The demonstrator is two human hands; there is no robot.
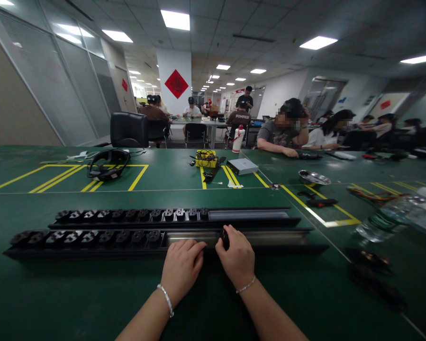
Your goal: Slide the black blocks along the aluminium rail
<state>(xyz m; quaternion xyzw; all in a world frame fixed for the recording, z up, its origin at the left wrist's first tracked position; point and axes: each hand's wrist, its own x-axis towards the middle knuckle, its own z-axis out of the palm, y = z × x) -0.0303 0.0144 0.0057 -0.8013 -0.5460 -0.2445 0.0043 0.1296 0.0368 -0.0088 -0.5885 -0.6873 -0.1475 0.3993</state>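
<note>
- A long black near rail (269, 237) is laid across the green desk (74, 298), close to the person.
- Its left half is filled with a row of socket blocks (88, 237), and its right half is bare.
- The left hand (182, 265) is laid on the middle of this rail with the fingers bent down. Whether anything is held in its grip cannot be told.
- A small black part (225, 238) is held in the narrow grip of the right hand (237, 258), right on the bare track.
- A far rail (248, 215) is laid just behind, also partly filled.
- A headset (108, 166), a yellow box (206, 158), a grey box (241, 166) and a metal bowl (314, 177) are seen farther back.
- A plastic bottle (383, 220) is seen lying at the right.
</note>
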